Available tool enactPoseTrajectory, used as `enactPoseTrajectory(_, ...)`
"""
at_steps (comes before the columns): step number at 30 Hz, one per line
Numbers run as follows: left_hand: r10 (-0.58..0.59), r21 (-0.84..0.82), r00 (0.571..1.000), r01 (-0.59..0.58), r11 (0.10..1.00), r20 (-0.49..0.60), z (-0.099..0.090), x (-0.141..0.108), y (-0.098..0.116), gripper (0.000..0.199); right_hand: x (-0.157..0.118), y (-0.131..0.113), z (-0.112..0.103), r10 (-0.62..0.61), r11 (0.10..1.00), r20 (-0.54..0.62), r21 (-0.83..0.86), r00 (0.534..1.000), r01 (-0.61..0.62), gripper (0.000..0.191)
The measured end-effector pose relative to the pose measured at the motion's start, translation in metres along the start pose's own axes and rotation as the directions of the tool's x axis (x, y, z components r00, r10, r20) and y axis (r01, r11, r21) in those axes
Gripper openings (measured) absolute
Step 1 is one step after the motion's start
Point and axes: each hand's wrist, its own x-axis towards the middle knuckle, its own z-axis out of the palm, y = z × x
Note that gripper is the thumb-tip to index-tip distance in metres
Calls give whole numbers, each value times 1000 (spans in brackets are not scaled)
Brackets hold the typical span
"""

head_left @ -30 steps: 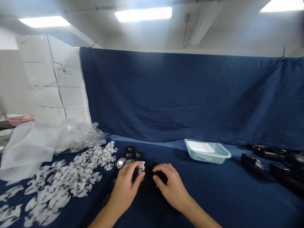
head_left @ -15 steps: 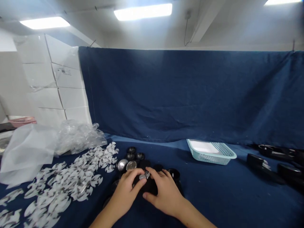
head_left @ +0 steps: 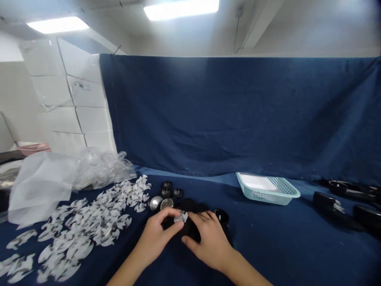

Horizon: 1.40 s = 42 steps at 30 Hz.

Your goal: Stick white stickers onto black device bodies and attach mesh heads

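My left hand (head_left: 159, 232) pinches a small grey plastic piece (head_left: 181, 217) between thumb and forefinger. Beside it, my right hand (head_left: 210, 236) curves its fingers and thumb around a dark black part (head_left: 195, 233), whose outline is hard to make out. The forefinger of that hand comes close to the grey piece. Just beyond my hands are several round black cups (head_left: 166, 192), along with a shiny perforated dome (head_left: 155, 203) and a round metallic-faced part (head_left: 166, 203). Another black cup (head_left: 220, 216) lies by my right fingers, partly hidden.
A wide heap of similar grey pieces (head_left: 86, 226) spreads over the blue cloth at left, with clear plastic bags (head_left: 101, 169) behind. White boxes (head_left: 92, 93) are stacked beyond. A light-blue basket (head_left: 268, 196) holds something white. Black parts (head_left: 336, 208) lie far right.
The view has tilted down slightly and shifted left. The grey piece in my left fingertips shows more clearly, and both hands stay close together over the black parts.
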Motion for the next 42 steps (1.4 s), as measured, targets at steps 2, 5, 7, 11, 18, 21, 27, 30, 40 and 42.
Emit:
enactPoseTrajectory(2,9,44,1000,-9,999,-2,-1,-2,4,18,0,0,0,-3,1000,0,-4,1000,3,51)
enactPoseTrajectory(5,68,168,998,-64,984,-16,-3,-3,7,18,-1,1,2,-7,1000,0,-12,1000,7,52)
enactPoseTrajectory(7,118,233,993,-109,966,-24,-4,-3,8,16,-2,2,3,-10,1000,-3,-17,1000,10,53)
enactPoseTrajectory(11,153,266,988,-143,953,-16,-3,-3,9,14,-2,3,4,-22,1000,-11,-19,1000,22,51)
enactPoseTrajectory(18,128,278,992,-117,954,-22,-2,-2,8,10,-2,2,4,-25,999,-16,-20,1000,24,52)
enactPoseTrajectory(21,111,268,994,-103,958,-13,-3,-2,7,12,-3,3,4,-27,999,-19,-21,999,26,52)
enactPoseTrajectory(27,75,233,997,-77,969,17,-2,-3,5,14,-4,2,7,-44,999,-37,-19,998,44,53)
enactPoseTrajectory(30,61,220,998,-65,973,27,-3,-2,5,14,-6,1,8,-59,998,-55,-8,997,58,50)
enactPoseTrajectory(40,63,194,996,-75,978,67,-3,-3,9,17,-10,2,9,-91,996,-70,-6,993,90,33)
enactPoseTrajectory(42,60,188,996,-72,980,71,-2,-3,11,17,-9,1,7,-98,995,-59,-12,993,97,32)
